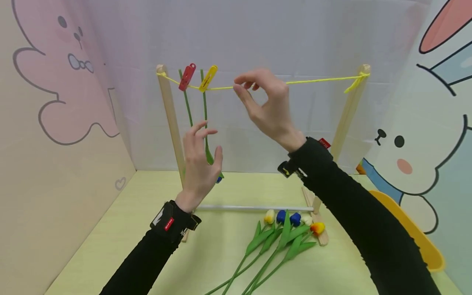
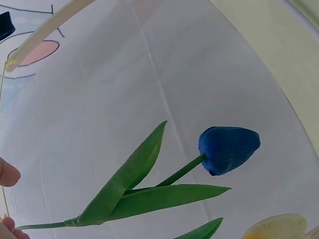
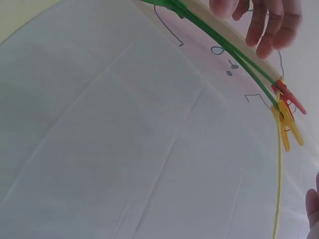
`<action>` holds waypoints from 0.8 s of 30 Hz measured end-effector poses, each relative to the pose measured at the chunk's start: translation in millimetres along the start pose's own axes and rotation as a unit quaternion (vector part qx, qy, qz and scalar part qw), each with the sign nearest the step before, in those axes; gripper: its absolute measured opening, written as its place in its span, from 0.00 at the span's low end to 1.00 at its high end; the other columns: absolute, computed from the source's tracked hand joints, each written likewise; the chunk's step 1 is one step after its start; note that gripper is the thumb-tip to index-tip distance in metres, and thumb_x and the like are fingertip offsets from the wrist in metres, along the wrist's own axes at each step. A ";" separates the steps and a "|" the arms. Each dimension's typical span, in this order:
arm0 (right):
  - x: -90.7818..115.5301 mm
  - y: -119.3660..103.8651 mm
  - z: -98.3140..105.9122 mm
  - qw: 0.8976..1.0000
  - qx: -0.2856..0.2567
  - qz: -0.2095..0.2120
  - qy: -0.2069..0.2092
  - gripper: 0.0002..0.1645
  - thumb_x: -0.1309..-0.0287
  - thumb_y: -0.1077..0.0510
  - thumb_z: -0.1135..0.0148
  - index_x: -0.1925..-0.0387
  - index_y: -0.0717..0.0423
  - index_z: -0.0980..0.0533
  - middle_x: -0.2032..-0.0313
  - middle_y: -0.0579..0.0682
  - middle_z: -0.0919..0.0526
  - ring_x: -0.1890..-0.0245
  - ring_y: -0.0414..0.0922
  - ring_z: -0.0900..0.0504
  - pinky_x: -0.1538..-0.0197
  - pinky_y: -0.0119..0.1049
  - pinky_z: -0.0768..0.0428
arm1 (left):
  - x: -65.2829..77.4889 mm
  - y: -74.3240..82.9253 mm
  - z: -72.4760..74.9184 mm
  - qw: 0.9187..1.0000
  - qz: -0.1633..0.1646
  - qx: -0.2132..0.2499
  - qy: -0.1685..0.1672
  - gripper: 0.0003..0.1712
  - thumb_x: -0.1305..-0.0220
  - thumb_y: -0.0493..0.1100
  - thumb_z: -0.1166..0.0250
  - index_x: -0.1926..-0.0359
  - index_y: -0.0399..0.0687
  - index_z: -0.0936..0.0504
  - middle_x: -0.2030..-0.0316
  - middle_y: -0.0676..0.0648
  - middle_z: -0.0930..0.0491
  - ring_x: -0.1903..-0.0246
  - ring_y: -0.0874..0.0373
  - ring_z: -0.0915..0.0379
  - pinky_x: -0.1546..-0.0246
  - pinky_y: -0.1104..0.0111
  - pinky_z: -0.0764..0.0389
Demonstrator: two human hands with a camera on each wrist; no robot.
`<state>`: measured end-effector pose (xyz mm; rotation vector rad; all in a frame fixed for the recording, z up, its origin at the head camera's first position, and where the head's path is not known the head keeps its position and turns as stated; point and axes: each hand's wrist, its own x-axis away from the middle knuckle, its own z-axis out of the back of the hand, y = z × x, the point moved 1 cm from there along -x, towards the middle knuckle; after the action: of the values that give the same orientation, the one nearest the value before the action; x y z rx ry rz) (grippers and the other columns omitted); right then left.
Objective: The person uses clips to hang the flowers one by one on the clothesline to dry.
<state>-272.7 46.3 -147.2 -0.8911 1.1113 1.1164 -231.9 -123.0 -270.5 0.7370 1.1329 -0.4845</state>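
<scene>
Two artificial tulips hang head down by their stems from a yellow string (image 1: 317, 80), held by a red clothespin (image 1: 187, 77) and a yellow clothespin (image 1: 208, 78). One has a blue bloom (image 2: 229, 149); a pale yellow bloom (image 2: 276, 228) shows at the left wrist view's lower edge. My left hand (image 1: 199, 159) is raised beside the stems, its fingers loosely bent and gripping nothing. To the right of the yellow clothespin, my right hand (image 1: 269, 102) hovers at the string, thumb and index tips near each other. Nothing is visible between them, and in the right wrist view the fingers stand apart from the string.
Wooden posts (image 1: 346, 110) carry the string, joined below by a pale bar (image 1: 254, 208). Several more tulips (image 1: 273, 250) lie on the table (image 1: 110, 246) in front. A yellow basket (image 1: 409, 229) stands at right, partly behind my right arm. Printed curtains enclose the table.
</scene>
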 end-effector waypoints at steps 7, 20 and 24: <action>45.7 -16.0 27.6 0.999 -0.023 0.001 -0.025 0.11 0.42 0.71 0.32 0.57 0.68 0.20 0.60 0.62 0.16 0.58 0.49 0.21 0.50 0.34 0.25 | 37.8 7.4 -1.6 0.997 -0.051 -0.015 -0.057 0.21 0.41 0.27 0.33 0.47 0.34 0.26 0.42 0.33 0.28 0.42 0.39 0.32 0.41 0.52 0.29; 128.6 -19.2 93.2 0.992 -0.002 -0.069 -0.107 0.10 0.33 0.63 0.38 0.56 0.67 0.19 0.59 0.59 0.16 0.59 0.43 0.23 0.49 0.24 0.26 | 101.6 -0.1 6.4 0.983 -0.051 -0.039 -0.174 0.23 0.44 0.30 0.28 0.48 0.39 0.24 0.49 0.41 0.25 0.46 0.48 0.28 0.49 0.61 0.22; 148.7 -18.3 112.3 0.985 0.016 -0.112 -0.132 0.09 0.37 0.68 0.35 0.55 0.66 0.18 0.61 0.57 0.16 0.59 0.38 0.23 0.48 0.22 0.26 | 115.3 0.7 5.5 0.976 -0.026 -0.033 -0.215 0.21 0.41 0.32 0.29 0.48 0.41 0.24 0.49 0.43 0.24 0.47 0.51 0.26 0.51 0.63 0.19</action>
<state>-220.7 181.9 -265.3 -0.7947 0.7878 0.9943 -186.1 -124.7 -376.4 0.5119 0.7589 -0.6138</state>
